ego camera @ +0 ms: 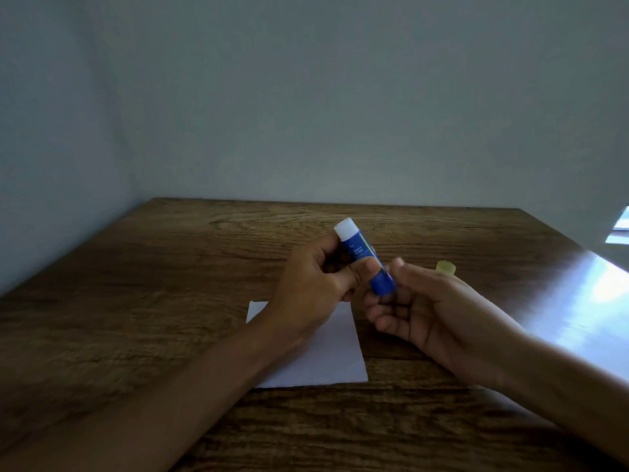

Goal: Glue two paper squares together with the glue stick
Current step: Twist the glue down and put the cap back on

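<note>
Just above the middle of the desk [136, 267], the left hand [306, 284] grips the blue glue stick [366, 260] around its mid-body, thumb across the front and fingers curled behind. The stick's long axis runs diagonally: its white end [346, 230] points up and toward the far edge of the desk, its lower end slants down to the right, toward the near edge. That lower end sits right at the fingertips of the right hand [435, 311], which curl around the base, probably to twist it, though blur makes the contact hard to confirm. Below both hands, a white paper square [326, 356] lies flat near the desk's near edge, partly hidden by the left forearm; a second square cannot be told apart. Farther right, a yellowish cap [446, 266] stands on the desk behind the right hand. To spread glue, the white end must tip down toward the paper.
</note>
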`<state>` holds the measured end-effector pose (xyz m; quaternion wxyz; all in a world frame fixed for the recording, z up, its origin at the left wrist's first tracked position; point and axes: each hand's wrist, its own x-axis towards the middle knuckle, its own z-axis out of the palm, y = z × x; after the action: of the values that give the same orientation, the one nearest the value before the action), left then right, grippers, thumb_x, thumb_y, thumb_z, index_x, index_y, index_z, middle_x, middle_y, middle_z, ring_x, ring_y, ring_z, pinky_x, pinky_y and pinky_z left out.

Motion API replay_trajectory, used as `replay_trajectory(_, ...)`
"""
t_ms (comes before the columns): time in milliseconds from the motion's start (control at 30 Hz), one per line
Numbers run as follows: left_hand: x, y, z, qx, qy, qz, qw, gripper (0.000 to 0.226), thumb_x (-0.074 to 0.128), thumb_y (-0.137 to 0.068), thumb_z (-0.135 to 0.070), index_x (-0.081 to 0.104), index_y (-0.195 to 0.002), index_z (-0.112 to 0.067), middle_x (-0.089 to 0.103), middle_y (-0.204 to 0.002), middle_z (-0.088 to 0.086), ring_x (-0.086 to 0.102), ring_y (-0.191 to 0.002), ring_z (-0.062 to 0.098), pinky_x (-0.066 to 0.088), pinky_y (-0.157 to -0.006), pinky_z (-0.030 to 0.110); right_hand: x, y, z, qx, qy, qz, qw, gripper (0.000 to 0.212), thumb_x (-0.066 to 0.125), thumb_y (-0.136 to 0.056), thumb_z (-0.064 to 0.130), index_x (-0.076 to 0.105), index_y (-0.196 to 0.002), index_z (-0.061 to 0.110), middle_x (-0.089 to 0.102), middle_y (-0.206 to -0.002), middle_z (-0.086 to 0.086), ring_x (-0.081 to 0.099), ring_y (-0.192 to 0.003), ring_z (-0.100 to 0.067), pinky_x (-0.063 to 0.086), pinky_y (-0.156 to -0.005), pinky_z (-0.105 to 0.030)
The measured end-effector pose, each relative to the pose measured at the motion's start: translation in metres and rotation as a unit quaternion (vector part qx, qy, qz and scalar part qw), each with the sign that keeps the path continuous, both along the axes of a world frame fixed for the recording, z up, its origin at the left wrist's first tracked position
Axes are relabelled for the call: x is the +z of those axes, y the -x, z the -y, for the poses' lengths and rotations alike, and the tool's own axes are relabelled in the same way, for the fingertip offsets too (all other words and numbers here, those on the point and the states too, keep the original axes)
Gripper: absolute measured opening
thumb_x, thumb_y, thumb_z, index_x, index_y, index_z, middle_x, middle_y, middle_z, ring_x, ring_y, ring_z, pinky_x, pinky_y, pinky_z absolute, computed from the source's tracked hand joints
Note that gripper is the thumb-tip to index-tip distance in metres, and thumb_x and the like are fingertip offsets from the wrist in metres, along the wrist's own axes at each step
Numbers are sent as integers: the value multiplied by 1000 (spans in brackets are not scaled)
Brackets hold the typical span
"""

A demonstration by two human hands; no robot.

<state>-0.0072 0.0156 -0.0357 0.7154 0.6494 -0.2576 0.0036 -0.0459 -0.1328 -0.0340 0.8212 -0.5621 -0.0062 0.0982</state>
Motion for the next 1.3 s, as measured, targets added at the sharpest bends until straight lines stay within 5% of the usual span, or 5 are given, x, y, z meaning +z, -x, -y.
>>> replay_trajectory(200,0,0,1,-8,4,6,1000,12,68,-73,-14,67,-76,-25,70,-69,-6,65,-64,7,50,-55,18,-3,0,1,-30,-10,18,999,13,63,-66,12,59,-77,5,68,-65,-14,65,-57,-17,53,-51,-23)
replay_trajectory(433,-1,0,1,-7,14,1,1000,11,68,-73,-13,66,-73,-24,69,-68,-7,65,-67,9,53,-58,22,-1,-1,0,-6,-7,-14,1000,33,54,-79,29,63,-94,1,66,-66,-14,62,-55,-16,52,-49,-23)
replay_trajectory(633,0,0,1,1,-8,3,1000,13,70,-70,-15,67,-74,-27,69,-68,-7,64,-65,8,48,-54,20,-1,0,-2,-69,0,22,997,5,59,-71,6,56,-75,4,67,-61,-11,62,-53,-15,53,-49,-22)
replay_trajectory(900,-1,-1,1,3,14,-4,1000,10,70,-70,-15,65,-75,-21,69,-71,-4,65,-65,9,51,-56,20,0,-2,2,13,12,-1,1000,30,54,-75,27,68,-85,2,67,-69,-15,63,-58,-17,53,-51,-24)
replay_trajectory(1300,0,0,0,15,-16,12,1000,14,72,-65,-25,66,-76,-28,69,-71,-7,62,-66,8,47,-53,20,-1,-3,4,52,90,62,993,24,63,-68,15,63,-89,4,66,-65,-7,60,-56,-13,50,-50,-21)
